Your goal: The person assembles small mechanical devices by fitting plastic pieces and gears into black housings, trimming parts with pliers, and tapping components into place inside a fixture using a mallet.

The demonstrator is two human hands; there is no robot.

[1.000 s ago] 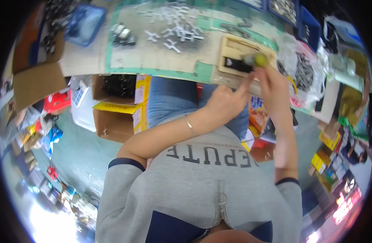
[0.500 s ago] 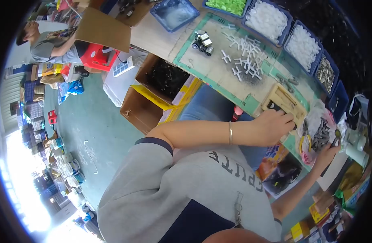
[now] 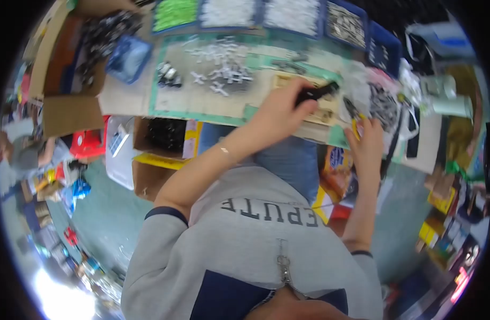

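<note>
A black elongated part [image 3: 322, 93] is in my left hand [image 3: 287, 109], whose fingers are closed round it above a pale wooden tray [image 3: 322, 116]. To the right of the tray, my right hand [image 3: 367, 136] has its fingers round the yellow handles of pliers [image 3: 353, 113], whose dark jaws point up and left. Just beyond the pliers lies a clear plastic bag of grey parts [image 3: 382, 104]. White branched pieces [image 3: 223, 69] are scattered on the green-edged work surface, with a small shiny black-and-silver item [image 3: 168, 76] to their left.
Blue bins of green [image 3: 174, 14], white [image 3: 228, 13] and metal parts [image 3: 346, 25] line the far edge. An empty-looking blue tray [image 3: 128, 60] is at the left. Open cardboard boxes [image 3: 157, 178] stand below the table edge. Another person [image 3: 29, 154] is at the far left.
My left hand has lifted the black part off the wooden tray. My right hand went to the bag, released the yellow-green-ended item, and now grips the pliers. The camera view has swung.
</note>
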